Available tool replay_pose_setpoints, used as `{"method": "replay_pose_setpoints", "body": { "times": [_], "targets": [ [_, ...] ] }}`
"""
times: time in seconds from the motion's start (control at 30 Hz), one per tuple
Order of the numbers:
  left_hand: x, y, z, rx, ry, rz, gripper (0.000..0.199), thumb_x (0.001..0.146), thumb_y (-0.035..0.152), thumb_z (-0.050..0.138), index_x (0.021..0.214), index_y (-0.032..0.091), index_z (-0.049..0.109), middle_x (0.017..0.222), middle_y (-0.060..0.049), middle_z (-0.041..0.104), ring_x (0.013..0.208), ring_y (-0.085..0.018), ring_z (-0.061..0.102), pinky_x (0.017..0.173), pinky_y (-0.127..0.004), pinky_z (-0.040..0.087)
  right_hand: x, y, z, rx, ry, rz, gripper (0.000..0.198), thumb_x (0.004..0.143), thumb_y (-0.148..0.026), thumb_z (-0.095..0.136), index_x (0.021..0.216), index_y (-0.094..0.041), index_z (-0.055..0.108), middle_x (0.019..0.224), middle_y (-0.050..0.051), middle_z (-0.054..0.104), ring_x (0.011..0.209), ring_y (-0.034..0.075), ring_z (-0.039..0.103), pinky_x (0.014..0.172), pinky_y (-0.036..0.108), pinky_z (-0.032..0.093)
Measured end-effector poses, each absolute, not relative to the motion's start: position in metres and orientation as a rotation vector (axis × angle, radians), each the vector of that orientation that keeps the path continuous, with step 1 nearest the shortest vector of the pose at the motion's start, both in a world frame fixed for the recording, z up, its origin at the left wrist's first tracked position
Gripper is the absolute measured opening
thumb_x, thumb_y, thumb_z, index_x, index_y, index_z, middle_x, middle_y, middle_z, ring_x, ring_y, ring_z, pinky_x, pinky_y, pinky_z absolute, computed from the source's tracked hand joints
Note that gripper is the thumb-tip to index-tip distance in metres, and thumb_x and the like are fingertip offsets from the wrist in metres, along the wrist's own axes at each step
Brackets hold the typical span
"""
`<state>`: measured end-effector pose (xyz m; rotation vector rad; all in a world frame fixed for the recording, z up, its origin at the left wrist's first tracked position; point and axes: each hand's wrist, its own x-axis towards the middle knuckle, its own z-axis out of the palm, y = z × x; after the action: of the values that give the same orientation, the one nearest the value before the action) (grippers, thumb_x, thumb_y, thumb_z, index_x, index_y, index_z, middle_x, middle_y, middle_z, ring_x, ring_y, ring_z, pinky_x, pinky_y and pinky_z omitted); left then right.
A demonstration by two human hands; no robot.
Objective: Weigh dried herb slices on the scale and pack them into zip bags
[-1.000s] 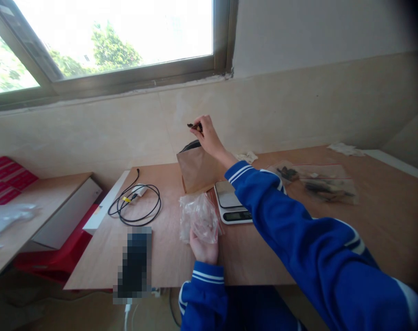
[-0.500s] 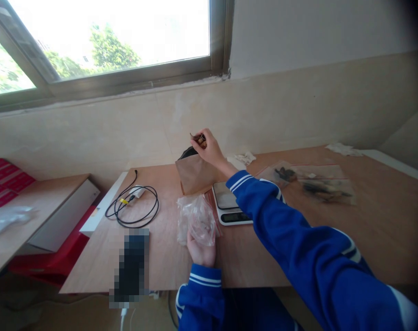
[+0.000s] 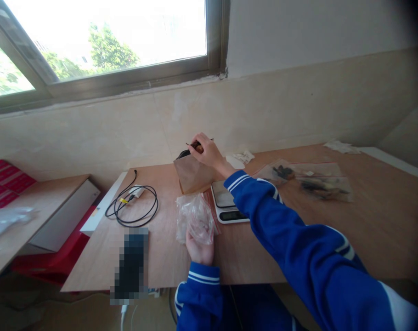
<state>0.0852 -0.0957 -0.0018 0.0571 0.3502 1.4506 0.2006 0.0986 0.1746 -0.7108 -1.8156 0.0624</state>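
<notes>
Around the clear plastic bag (image 3: 197,216) on the desk (image 3: 167,257), the coiled cable (image 3: 157,202) lies at ten o'clock, the scale (image 3: 224,195) at two, partly hidden by my right sleeve (image 3: 281,220); at twelve, over the brown paper bag (image 3: 191,174), my right grip (image 3: 206,151) pinches brown pieces (image 3: 197,148); my left grip (image 3: 200,250) touches the plastic, how closed I cannot tell

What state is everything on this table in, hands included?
Right hand: closed on brown pieces, over the paper bag
Left hand: against clear plastic, grip hidden
Paper bag: standing
Clear plastic: crumpled
Scale: flat, partly hidden, display unreadable
Black cable: loosely coiled
Zip bags: lying down, dark pieces inside
</notes>
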Motion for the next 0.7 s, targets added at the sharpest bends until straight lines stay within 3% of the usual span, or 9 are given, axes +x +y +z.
{"method": "replay_pose_setpoints", "body": {
  "times": [0.3,0.53,0.7],
  "targets": [
    [0.085,-0.096,0.0,0.051,0.339,1.433,0.042,0.093,0.028,0.029,0.109,0.032,0.067,0.119,-0.001,0.065,0.128,-0.02,0.045,0.108,-0.045,0.033,0.195,0.093,0.178,-0.743,-1.527,0.25,0.03,0.091,-0.049,0.039,0.08,-0.022,0.045,0.073,-0.001,0.058,0.066,0.013,0.054,0.062,0.024,0.04],
    [0.086,-0.097,0.002,0.062,0.278,1.433,0.044,0.094,0.026,0.027,0.109,0.028,0.068,0.123,-0.001,0.063,0.13,-0.02,0.043,0.108,-0.043,0.032,0.193,0.088,0.184,-1.077,-1.852,-0.116,0.021,0.088,-0.038,0.047,0.084,-0.019,0.055,0.09,0.007,0.065,0.081,0.02,0.059,0.062,0.026,0.036],
    [0.082,-0.098,-0.002,0.081,0.244,1.412,0.047,0.094,0.023,0.024,0.111,0.029,0.067,0.115,0.001,0.068,0.129,-0.018,0.044,0.111,-0.043,0.027,0.19,0.069,0.199,-1.344,-2.008,-0.161,0.044,0.097,-0.041,0.026,0.09,-0.016,0.062,0.091,0.01,0.069,0.085,0.021,0.063,0.069,0.026,0.037]
  ]
}}
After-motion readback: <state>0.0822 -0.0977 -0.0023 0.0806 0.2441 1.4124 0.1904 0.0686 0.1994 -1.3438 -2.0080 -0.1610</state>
